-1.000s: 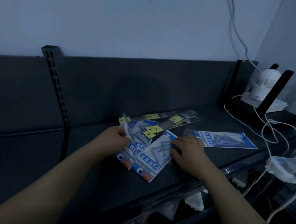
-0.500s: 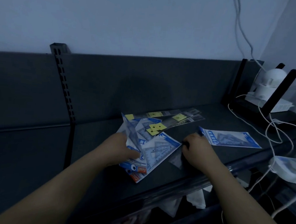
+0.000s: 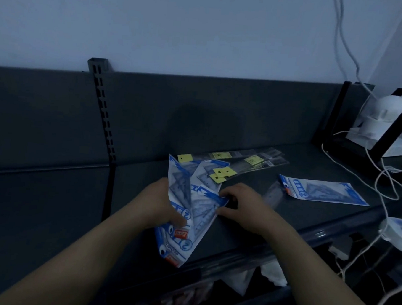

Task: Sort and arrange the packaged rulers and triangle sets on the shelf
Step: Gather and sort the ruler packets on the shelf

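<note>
On the dark shelf (image 3: 249, 229), both hands (image 3: 163, 204) (image 3: 241, 205) pinch fanned blue-and-white triangle packs (image 3: 200, 214)

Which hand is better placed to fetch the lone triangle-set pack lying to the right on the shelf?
Probably the right hand: it sits between the bundle of triangle-set packs and the lone pack, only pinching the bundle's corner. The left hand grips the bundle from its far side.

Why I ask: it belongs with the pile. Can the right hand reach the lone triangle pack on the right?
Probably yes: nothing upright stands between the right hand and the lone triangle pack, though it pinches a pile pack.
</note>
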A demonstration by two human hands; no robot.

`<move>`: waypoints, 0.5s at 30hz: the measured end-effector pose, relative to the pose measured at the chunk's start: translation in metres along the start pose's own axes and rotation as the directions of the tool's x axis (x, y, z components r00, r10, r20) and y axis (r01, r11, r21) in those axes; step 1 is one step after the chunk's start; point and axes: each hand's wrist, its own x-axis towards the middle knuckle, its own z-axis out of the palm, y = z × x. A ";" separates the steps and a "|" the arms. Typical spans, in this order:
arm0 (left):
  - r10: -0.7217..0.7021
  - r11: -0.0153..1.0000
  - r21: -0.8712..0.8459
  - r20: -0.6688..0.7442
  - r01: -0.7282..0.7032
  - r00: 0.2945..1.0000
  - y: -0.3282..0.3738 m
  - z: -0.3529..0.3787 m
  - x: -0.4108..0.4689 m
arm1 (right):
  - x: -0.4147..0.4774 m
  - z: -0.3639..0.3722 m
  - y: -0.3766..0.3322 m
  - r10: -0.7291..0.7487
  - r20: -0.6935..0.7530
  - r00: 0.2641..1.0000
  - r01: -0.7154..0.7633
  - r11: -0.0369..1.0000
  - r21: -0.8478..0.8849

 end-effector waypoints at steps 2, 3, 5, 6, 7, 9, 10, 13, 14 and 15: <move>-0.010 1.000 -0.004 0.012 0.010 1.000 -0.006 -0.004 0.000 | 0.003 0.005 -0.005 0.008 -0.034 0.999 -0.007 1.000 0.023; -0.008 1.000 -0.005 0.012 0.008 1.000 -0.009 -0.006 0.000 | 0.004 0.007 -0.007 0.014 -0.055 0.998 -0.012 0.999 0.035; -0.007 1.000 -0.010 -0.003 0.007 1.000 -0.016 -0.009 -0.001 | 0.007 0.009 -0.012 0.005 -0.086 0.996 -0.001 0.999 0.042; -0.011 1.000 -0.014 -0.014 0.011 1.000 -0.020 -0.011 -0.001 | 0.008 0.010 -0.015 -0.016 -0.091 0.996 0.019 0.999 0.038; -0.014 1.000 -0.012 -0.032 0.014 0.999 -0.023 -0.014 -0.002 | 0.010 0.011 -0.018 -0.043 -0.085 0.995 0.046 0.998 0.030; -0.027 1.000 0.001 -0.101 0.027 0.995 -0.031 -0.024 -0.003 | 0.013 0.013 -0.023 -0.093 -0.051 0.994 0.093 0.996 0.003; -0.042 0.999 0.001 -0.142 0.042 0.989 -0.034 -0.031 -0.003 | 0.014 0.014 -0.026 -0.096 -0.035 0.995 0.096 0.995 -0.010; -0.098 0.994 0.025 -0.196 0.105 0.976 -0.041 -0.050 -0.003 | 0.014 0.015 -0.030 -0.025 -0.059 0.998 0.022 0.999 -0.047; -0.105 0.993 0.028 -0.177 0.112 0.979 -0.040 -0.054 -0.003 | 0.014 0.015 -0.029 0.011 -0.091 0.996 -0.017 0.998 -0.068; -0.107 0.994 0.020 -0.146 0.111 0.984 -0.039 -0.056 -0.004 | 0.013 0.015 -0.028 0.047 -0.126 0.991 -0.060 0.994 -0.094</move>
